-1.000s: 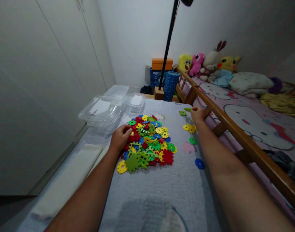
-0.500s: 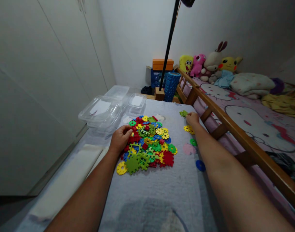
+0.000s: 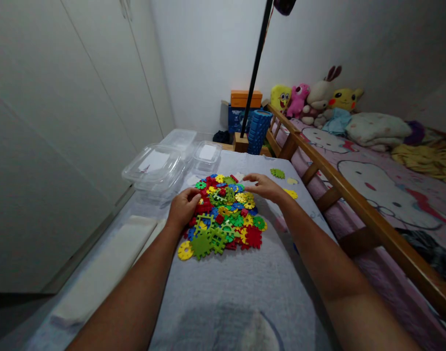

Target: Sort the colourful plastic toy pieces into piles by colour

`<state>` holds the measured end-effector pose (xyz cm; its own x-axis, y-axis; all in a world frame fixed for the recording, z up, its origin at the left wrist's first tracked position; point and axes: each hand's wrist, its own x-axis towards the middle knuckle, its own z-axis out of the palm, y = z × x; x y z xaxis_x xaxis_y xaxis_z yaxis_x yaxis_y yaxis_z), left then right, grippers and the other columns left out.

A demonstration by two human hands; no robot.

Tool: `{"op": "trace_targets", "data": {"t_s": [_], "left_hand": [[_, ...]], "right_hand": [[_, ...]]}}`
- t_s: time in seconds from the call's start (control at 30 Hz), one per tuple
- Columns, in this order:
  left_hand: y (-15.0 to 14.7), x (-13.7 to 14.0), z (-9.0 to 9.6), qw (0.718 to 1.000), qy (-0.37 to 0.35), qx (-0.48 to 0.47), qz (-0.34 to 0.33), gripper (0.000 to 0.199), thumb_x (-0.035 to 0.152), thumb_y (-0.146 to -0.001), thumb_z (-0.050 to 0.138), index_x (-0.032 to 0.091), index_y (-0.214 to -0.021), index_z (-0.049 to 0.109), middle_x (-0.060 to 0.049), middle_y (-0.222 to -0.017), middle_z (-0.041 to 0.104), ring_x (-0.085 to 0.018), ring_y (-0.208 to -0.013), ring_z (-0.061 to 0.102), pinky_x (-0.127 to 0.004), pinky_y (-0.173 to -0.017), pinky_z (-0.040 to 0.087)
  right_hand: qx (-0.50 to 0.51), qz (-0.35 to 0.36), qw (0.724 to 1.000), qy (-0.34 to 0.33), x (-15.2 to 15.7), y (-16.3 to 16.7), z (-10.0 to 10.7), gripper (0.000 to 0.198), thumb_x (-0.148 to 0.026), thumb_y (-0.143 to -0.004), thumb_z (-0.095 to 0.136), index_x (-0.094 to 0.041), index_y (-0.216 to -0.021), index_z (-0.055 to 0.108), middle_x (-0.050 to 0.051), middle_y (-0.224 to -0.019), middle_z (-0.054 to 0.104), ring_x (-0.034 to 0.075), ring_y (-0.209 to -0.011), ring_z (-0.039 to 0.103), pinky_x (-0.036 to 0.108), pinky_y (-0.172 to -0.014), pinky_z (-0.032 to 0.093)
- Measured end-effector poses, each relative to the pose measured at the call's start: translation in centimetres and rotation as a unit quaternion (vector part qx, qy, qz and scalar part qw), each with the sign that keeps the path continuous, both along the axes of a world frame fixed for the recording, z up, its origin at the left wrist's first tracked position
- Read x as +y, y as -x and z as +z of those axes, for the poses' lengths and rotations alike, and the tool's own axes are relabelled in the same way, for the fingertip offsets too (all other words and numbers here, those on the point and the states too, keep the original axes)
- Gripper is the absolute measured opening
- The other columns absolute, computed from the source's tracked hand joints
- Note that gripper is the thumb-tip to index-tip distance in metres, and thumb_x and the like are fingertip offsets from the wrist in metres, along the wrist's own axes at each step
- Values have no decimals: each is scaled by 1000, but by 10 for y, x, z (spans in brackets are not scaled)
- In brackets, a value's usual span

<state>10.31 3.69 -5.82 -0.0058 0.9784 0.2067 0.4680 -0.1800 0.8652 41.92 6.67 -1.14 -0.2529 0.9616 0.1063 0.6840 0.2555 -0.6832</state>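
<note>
A heap of plastic interlocking building pieces [image 3: 217,219], in red, yellow, green and blue, lies in the middle of the cloth-covered surface. My left hand [image 3: 184,207] rests against the heap's left edge, fingers curled and thumb close to the index finger; whatever may be between them is hidden. Over the far right edge of the heap is my right hand [image 3: 264,187], its thumb and fingers apart and nothing visible in them. A green square piece [image 3: 277,173] lies beyond that hand, and a yellow piece [image 3: 291,193] lies to its right.
Clear plastic containers [image 3: 155,168] with lids stand at the back left. A folded white cloth [image 3: 106,265] lies left of my left forearm. Along the right side runs a wooden bed rail [image 3: 328,168]. A black pole [image 3: 257,63] rises behind the far edge.
My right hand has moved left from the loose pieces at the right to the far edge of the heap. The green square piece stays at the right. My left hand has hardly moved.
</note>
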Motion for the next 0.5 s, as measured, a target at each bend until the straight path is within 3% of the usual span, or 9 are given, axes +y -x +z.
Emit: {"op": "trace_targets", "data": {"t_s": [0.13,0.27,0.5], "left_hand": [[0,-1,1,1000,2,0,-2,35,48,-77,57,21,-91,72,-5,-94,76,-23,-87,68,-35,-88,52],[0,0,-2,1000,10,-5,-3,34,47,-78,57,21,-92,73,-4,-93,76,-22,-86,68,-34,-88,52],[1,0,-4,1000,8,-3,-2,34,47,-80,57,20,-93,73,-4,-94,77,-22,-87,68,-34,-88,52]], "right_hand": [[-49,93,994,3,-14,36,6,56,-22,-76,81,-20,-130,67,11,-136,67,25,-126,61,42,-109,46],[-109,83,991,-15,-15,52,-2,55,-15,-73,80,-18,-127,68,11,-129,70,27,-121,63,42,-108,46],[-130,74,987,-59,-17,56,-14,48,-19,-71,77,-19,-119,68,11,-122,71,29,-113,63,45,-103,47]]}}
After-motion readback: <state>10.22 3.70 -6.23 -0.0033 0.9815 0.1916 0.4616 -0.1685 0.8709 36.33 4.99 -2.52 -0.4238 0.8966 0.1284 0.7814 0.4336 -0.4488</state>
